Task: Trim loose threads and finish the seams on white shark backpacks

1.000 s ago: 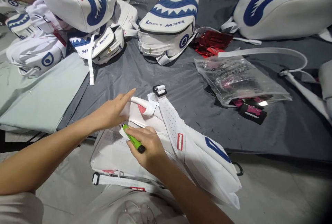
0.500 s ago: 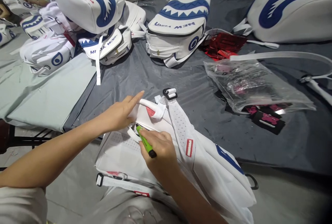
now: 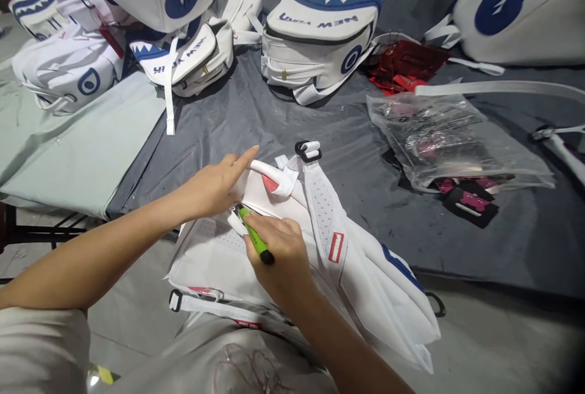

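A white backpack [image 3: 214, 272] lies tilted across my lap and the table's front edge, its back panel and perforated straps facing up. My right hand [image 3: 278, 251] is closed round a green marker [image 3: 253, 234] with a black end. Its upper end is against the backpack near the white top loop; the very tip is hard to make out. Just left of it, my left hand [image 3: 217, 187] rests on the bag's top edge with fingers stretched out. One shoulder strap [image 3: 322, 211] with a black buckle [image 3: 308, 150] runs up past my right hand.
Several white-and-blue backpacks stand at the back: a pile on the left [image 3: 68, 68], one in the middle [image 3: 315, 41], one at right [image 3: 525, 16]. Red packaging [image 3: 406, 65] and a clear plastic bag [image 3: 457, 138] with pink-and-black pieces lie on the grey-covered table [image 3: 219, 120].
The view has shifted slightly, so the table things sit higher in the picture. Both hands keep nearly the same place on the backpack, and the marker is still in my right hand.
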The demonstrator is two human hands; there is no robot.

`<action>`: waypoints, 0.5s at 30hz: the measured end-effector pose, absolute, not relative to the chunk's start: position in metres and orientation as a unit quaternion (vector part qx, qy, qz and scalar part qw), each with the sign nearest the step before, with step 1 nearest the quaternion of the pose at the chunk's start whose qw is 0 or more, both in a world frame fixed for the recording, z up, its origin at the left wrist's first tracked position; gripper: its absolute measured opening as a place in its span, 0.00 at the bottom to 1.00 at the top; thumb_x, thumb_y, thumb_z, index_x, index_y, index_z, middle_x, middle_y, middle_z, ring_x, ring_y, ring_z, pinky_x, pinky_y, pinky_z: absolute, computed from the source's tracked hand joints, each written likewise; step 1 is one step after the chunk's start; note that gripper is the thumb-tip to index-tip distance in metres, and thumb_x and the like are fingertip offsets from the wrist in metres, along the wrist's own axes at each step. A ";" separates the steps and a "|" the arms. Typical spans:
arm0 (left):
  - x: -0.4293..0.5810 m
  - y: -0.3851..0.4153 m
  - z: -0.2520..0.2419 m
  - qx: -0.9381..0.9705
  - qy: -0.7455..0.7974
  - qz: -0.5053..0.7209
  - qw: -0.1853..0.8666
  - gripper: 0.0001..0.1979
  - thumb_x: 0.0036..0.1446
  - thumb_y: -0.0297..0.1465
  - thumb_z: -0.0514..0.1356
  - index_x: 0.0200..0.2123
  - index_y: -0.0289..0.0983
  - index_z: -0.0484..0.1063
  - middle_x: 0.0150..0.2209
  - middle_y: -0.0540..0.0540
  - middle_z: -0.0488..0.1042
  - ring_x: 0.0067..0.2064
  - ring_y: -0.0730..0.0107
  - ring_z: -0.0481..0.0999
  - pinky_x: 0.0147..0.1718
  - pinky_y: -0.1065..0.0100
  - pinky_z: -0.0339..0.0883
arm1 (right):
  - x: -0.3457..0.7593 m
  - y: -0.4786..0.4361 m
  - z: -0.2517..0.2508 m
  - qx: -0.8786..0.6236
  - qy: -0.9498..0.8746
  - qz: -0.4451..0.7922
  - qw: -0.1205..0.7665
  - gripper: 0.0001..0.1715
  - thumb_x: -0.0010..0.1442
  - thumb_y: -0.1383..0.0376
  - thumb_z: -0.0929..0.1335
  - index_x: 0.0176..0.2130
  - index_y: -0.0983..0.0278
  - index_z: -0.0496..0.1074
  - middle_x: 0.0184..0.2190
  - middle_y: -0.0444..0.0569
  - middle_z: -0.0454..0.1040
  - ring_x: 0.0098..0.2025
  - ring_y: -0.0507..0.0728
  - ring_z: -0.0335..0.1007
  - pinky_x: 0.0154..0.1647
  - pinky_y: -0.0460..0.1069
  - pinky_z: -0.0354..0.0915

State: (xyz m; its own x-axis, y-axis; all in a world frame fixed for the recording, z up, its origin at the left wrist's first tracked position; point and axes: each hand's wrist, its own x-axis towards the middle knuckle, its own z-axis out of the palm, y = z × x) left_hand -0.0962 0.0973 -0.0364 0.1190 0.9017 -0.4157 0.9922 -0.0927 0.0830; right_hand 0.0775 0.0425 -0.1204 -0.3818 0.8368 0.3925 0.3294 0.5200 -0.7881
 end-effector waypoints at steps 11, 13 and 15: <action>-0.093 0.099 -0.036 0.722 0.655 -0.146 0.166 0.47 0.59 0.29 0.56 0.72 0.46 0.29 0.56 0.40 0.65 0.46 0.57 0.76 0.38 0.65 0.66 | 0.078 0.044 -0.121 -0.379 -0.762 0.346 0.394 0.16 0.58 0.71 0.67 0.46 0.59 0.75 0.43 0.47 0.82 0.42 0.57 0.78 0.45 0.54 0.64; -0.094 0.100 -0.036 0.724 0.654 -0.143 0.166 0.47 0.59 0.29 0.57 0.72 0.46 0.29 0.56 0.40 0.65 0.47 0.57 0.77 0.38 0.65 0.67 | 0.078 0.043 -0.120 -0.389 -0.762 0.339 0.390 0.15 0.59 0.71 0.67 0.45 0.59 0.76 0.42 0.47 0.82 0.41 0.58 0.79 0.46 0.55 0.63; -0.094 0.101 -0.037 0.727 0.651 -0.142 0.169 0.47 0.59 0.29 0.57 0.72 0.46 0.29 0.56 0.40 0.65 0.48 0.56 0.76 0.39 0.65 0.67 | 0.078 0.043 -0.120 -0.402 -0.757 0.319 0.403 0.15 0.59 0.72 0.66 0.46 0.61 0.76 0.43 0.48 0.82 0.43 0.59 0.78 0.47 0.55 0.63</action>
